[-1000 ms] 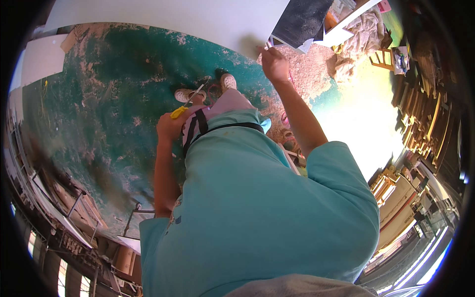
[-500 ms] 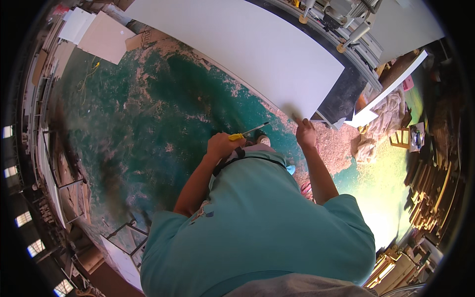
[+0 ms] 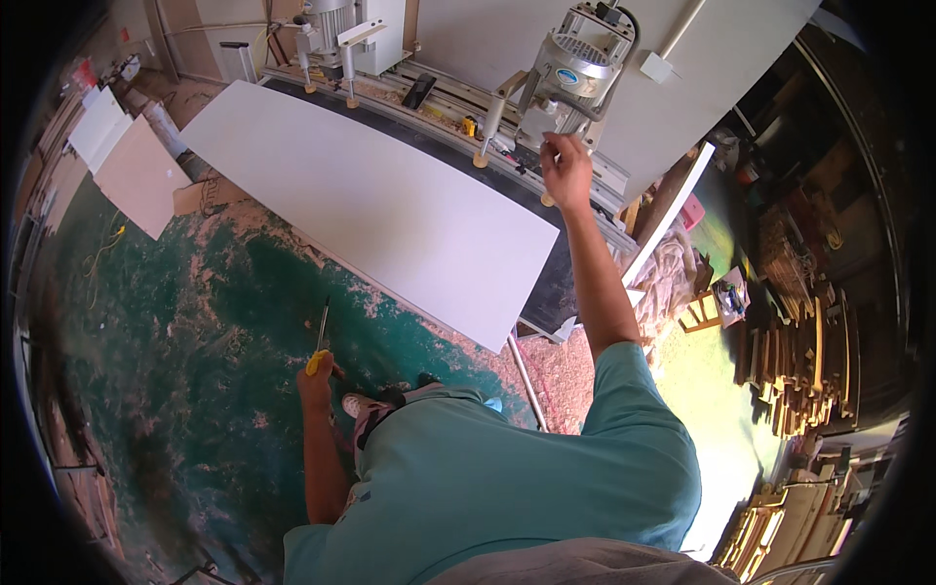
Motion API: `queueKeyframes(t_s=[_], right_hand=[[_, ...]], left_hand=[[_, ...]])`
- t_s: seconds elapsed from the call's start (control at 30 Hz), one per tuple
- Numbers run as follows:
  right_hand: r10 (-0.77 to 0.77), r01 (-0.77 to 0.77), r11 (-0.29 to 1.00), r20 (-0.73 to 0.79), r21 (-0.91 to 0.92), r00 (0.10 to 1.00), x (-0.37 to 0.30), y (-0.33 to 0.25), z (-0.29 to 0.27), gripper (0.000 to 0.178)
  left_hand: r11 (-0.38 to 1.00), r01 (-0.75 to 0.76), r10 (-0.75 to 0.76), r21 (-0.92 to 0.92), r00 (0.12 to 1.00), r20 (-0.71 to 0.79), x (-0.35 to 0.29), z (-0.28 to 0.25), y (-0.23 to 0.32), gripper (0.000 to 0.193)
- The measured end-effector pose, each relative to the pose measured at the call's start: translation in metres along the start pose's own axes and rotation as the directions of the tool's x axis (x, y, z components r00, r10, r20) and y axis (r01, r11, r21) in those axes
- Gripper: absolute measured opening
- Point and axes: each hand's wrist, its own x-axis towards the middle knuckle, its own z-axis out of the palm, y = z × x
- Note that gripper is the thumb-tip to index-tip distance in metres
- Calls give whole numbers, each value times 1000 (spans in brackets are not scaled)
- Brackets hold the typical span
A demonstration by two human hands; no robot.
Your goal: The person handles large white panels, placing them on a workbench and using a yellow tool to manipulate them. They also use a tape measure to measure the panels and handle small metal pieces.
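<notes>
A screwdriver (image 3: 323, 327) with a yellow handle and long metal shaft stands out from my left hand (image 3: 314, 382), which is closed around the handle, low over the floor at the left. Raised at the far right, my right hand (image 3: 567, 174) is in front of the drilling machine's motor unit (image 3: 575, 73), with fingers loosely bent and apart. Nothing shows in them, and whether the fingertips touch the machine is hard to tell. Between the two hands a long white panel (image 3: 380, 214) lies flat on the machine's dark bed (image 3: 558, 283).
Clamp posts (image 3: 485, 146) with tan feet line the bed's far side. A second motor (image 3: 330, 24) stands further left. Wood dust covers parts of the green floor (image 3: 224, 390). Boards (image 3: 146, 180) lean at the left, and timber strips (image 3: 799, 370) are stacked at the right.
My right hand has left the panel's near corner and moved up and forward to the machine. My left hand has swung left with the screwdriver, now pointing away. The view has shifted toward the machine.
</notes>
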Motion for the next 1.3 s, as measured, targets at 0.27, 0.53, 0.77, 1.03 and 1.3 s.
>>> queueKeyframes(t_s=[0.27,0.53,0.77,1.03,1.3], right_hand=[[187,65,544,196,-836,963,186,109,-36,33],[-227,-51,944,752,326,619,-35,-70,121,59],[174,-659,744,920,110,350,-142,-131,243,39],[233,-535,843,935,-57,268,-68,-106,396,37],[362,-734,625,932,-265,-28,-30,-92,439,33]], left_hand=[[986,87,-79,-139,995,68,12,54,39,30],[725,-41,177,-688,976,128,55,129,84,67],[898,40,182,-437,872,454,118,78,84,72],[556,627,-445,545,779,-442,72,-211,-295,50],[665,683,-718,-301,475,-510,-21,-374,-257,26]])
